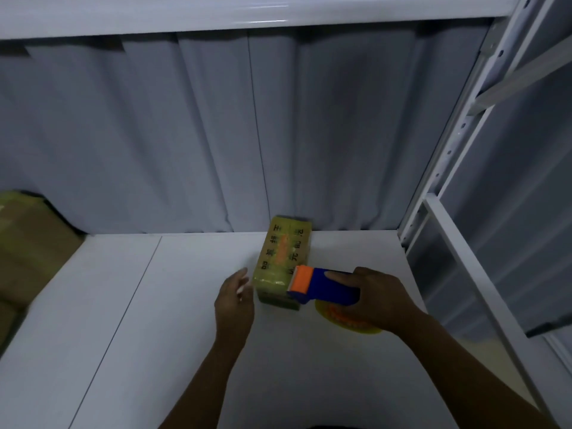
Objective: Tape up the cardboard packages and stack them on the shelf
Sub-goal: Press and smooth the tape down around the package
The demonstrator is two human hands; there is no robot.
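A small cardboard package (283, 258), wrapped in yellowish tape with dark printed characters, lies on the white shelf board (154, 320) near the back. My right hand (376, 297) grips a blue tape dispenser (325, 287) with an orange cutter head, its head over the package's near right corner. A yellow tape roll (346, 323) shows under that hand. My left hand (233, 300) hovers just left of the package's near end, fingers straight, holding nothing.
A grey curtain (216, 134) hangs behind the shelf. Larger cardboard boxes (28, 249) stand at the far left. A white metal shelf upright (458, 144) and frame run down the right side. An upper shelf edge (247, 13) crosses the top.
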